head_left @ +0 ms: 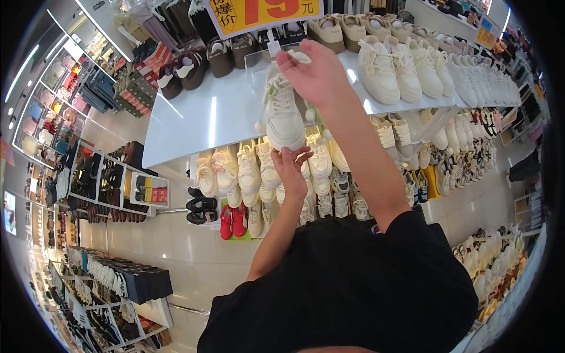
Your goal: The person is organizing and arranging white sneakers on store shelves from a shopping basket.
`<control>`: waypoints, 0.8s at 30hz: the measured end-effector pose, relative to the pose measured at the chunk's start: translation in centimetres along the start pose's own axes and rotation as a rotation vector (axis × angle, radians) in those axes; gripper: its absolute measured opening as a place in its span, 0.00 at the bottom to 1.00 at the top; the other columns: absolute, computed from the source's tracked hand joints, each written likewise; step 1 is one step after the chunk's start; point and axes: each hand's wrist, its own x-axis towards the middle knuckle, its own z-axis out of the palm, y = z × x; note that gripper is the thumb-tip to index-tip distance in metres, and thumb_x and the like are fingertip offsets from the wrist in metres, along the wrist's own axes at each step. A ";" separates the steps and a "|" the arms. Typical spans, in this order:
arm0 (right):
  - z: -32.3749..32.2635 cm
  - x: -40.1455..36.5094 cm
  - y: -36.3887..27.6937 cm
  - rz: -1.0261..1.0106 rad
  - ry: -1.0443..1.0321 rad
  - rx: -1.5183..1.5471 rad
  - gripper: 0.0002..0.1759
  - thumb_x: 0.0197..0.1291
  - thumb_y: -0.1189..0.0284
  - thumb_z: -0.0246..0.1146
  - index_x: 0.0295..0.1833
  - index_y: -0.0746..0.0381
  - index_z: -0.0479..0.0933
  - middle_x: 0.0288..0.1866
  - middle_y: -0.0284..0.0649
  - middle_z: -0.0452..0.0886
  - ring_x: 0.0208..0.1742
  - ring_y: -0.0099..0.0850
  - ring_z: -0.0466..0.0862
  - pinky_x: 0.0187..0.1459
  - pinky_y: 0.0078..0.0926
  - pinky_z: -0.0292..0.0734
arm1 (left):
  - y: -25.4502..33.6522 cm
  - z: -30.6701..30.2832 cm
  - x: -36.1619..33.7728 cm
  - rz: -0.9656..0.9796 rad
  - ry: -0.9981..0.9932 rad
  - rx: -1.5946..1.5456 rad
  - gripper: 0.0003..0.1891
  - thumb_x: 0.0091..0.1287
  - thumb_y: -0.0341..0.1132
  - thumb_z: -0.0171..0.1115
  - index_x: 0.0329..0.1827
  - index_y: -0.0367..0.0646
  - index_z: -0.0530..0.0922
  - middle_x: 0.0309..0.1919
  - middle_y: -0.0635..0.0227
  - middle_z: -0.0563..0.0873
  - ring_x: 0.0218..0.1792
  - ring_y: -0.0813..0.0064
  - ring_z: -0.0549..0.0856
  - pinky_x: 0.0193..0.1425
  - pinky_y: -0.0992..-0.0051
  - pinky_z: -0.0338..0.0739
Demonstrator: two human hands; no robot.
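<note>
Several lit wall shelves of goods [65,100] glow at the far left, and below them comes a rack of dark shoes [88,176] standing on the pale floor [194,259]. Moving right, we reach the white desk [182,138], dark brown shoes [193,67] lined up along its back edge, and beneath it a red pair [233,221] beside rows of cream sneakers [248,170]. Now the centre: a white shoe [284,115] with pom-poms hanging at its sides, toe pointing toward the wearer, right at the desk's front edge, under a yellow price sign [265,16]. The left hand [291,172] is up at the toe, fingers parted and touching its underside; whether it bears any weight, I can't tell. Just right and higher, the right hand [315,70] is at the heel end, palm turned to view, a whitish piece by its fingers; whether they pinch it is unclear. Further right, chunky white sneakers [378,73] sit on the desk, then a long row of white shoes [482,79].
</note>
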 end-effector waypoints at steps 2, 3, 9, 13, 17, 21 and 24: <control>1.4 -4.7 -2.8 0.021 -0.045 0.166 0.25 0.74 0.72 0.61 0.71 0.71 0.65 0.63 0.55 0.75 0.68 0.42 0.76 0.65 0.34 0.78 | 0.1 0.0 0.0 0.002 -0.004 0.027 0.18 0.84 0.45 0.49 0.66 0.43 0.63 0.62 0.60 0.77 0.53 0.60 0.86 0.54 0.59 0.86; 0.2 -5.7 -3.1 -0.125 -0.051 -0.057 0.28 0.73 0.70 0.63 0.73 0.69 0.65 0.63 0.54 0.75 0.68 0.43 0.75 0.66 0.35 0.76 | 0.1 -0.1 -0.1 0.003 -0.005 0.039 0.19 0.84 0.45 0.49 0.67 0.43 0.62 0.63 0.60 0.77 0.55 0.61 0.86 0.54 0.59 0.86; -10.6 -8.8 -3.5 -0.694 0.051 -1.502 0.40 0.65 0.60 0.71 0.76 0.66 0.64 0.74 0.59 0.68 0.75 0.51 0.68 0.76 0.46 0.63 | 1.2 -0.8 0.3 0.426 0.179 0.690 0.36 0.72 0.34 0.66 0.77 0.35 0.56 0.74 0.51 0.63 0.76 0.60 0.64 0.78 0.57 0.65; -14.3 -9.8 -2.7 -0.464 0.004 -1.651 0.48 0.62 0.59 0.74 0.81 0.65 0.58 0.79 0.60 0.63 0.80 0.53 0.64 0.79 0.49 0.58 | 2.4 -0.4 1.7 0.564 0.063 1.000 0.49 0.61 0.38 0.78 0.79 0.32 0.55 0.77 0.47 0.60 0.80 0.51 0.59 0.85 0.51 0.48; -14.2 -10.5 -2.2 -0.399 -0.008 -1.897 0.53 0.61 0.59 0.74 0.83 0.64 0.53 0.82 0.62 0.59 0.82 0.57 0.60 0.80 0.52 0.55 | 2.1 -0.2 3.3 0.632 -0.025 1.125 0.53 0.56 0.43 0.82 0.79 0.32 0.57 0.77 0.42 0.63 0.80 0.44 0.59 0.85 0.45 0.43; -15.0 -10.0 -1.2 -0.516 -0.010 -1.895 0.54 0.61 0.58 0.74 0.84 0.65 0.51 0.81 0.65 0.58 0.80 0.62 0.60 0.80 0.56 0.54 | 2.2 0.7 3.6 0.687 -0.014 1.238 0.54 0.56 0.46 0.82 0.78 0.30 0.57 0.75 0.40 0.65 0.79 0.42 0.61 0.86 0.43 0.40; -15.3 -9.8 -0.7 -0.567 -0.007 -1.882 0.53 0.62 0.58 0.73 0.83 0.66 0.51 0.80 0.67 0.58 0.80 0.64 0.60 0.80 0.57 0.54 | 2.2 1.1 4.0 0.703 -0.014 1.306 0.54 0.56 0.48 0.82 0.77 0.28 0.58 0.75 0.39 0.66 0.79 0.43 0.62 0.86 0.43 0.40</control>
